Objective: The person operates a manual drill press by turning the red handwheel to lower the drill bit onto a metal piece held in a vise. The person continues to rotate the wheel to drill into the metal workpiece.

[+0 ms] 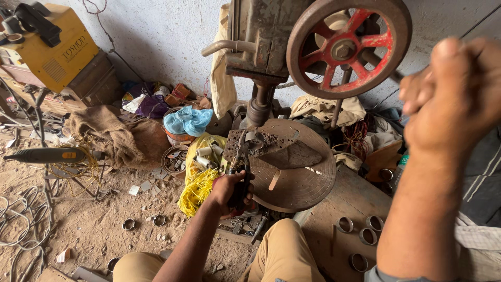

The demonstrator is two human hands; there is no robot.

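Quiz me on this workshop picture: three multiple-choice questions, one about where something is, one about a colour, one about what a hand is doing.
1. Where does the yellow machine stand?
A. top left, by the wall
B. on the round table
C. on the person's lap

2. What colour are the spokes of the big wheel?
A. green
B. red
C. white

3. What is the left hand doing?
A. lying open on the ground
B. resting on a knee
C. gripping a dark tool at the edge of the round table

Answers: 1 A, it sits on a box in the upper left corner. 2 B, the spokes are painted red. 3 C, its fingers are closed around the tool's handles.
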